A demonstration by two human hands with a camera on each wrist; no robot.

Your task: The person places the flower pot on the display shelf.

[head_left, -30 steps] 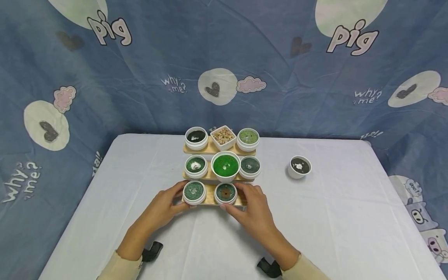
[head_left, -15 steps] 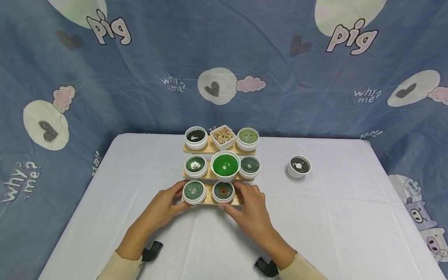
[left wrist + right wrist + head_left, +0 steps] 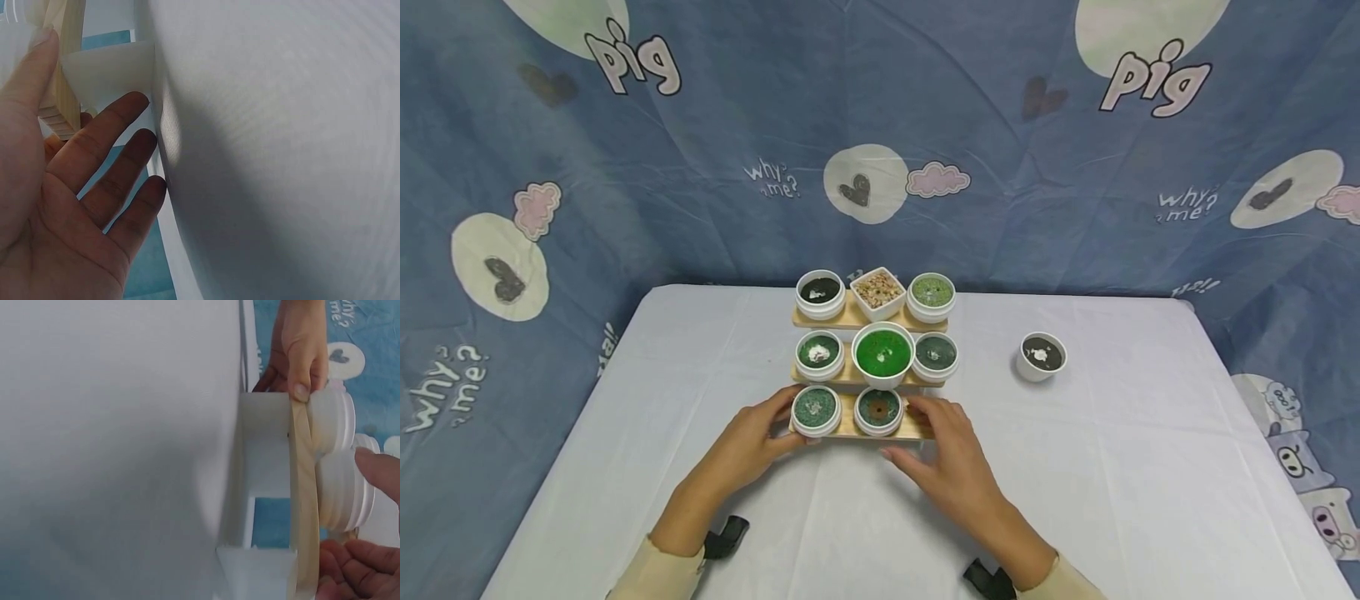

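On the front wooden step of the display stand (image 3: pixel 850 429) sit two round white jars: a left jar with mottled green content (image 3: pixel 815 409) and a right jar with a brown centre (image 3: pixel 878 410). My left hand (image 3: pixel 750 442) grips the step's left end beside the left jar. In the left wrist view, its thumb (image 3: pixel 39 69) lies against the wooden board (image 3: pixel 67 69) and the lower fingers spread loosely. My right hand (image 3: pixel 951 454) stands at the step's right end, thumb and fingers parted around it. The right wrist view shows its thumb (image 3: pixel 378 472) close to a white jar (image 3: pixel 344 490).
Behind, the middle step holds a bright green bowl (image 3: pixel 883 354) between two jars. On the back step, a square dish of grainy bits (image 3: pixel 878 292) stands between two more. A small white cup (image 3: pixel 1041 357) sits apart at right on the white-covered table (image 3: pixel 1112 467). Patterned blue cloth (image 3: pixel 700 208) hangs behind.
The right jar has slid slightly left along the front step. My right hand has since let go of it and moved a little right. My left hand keeps its place.
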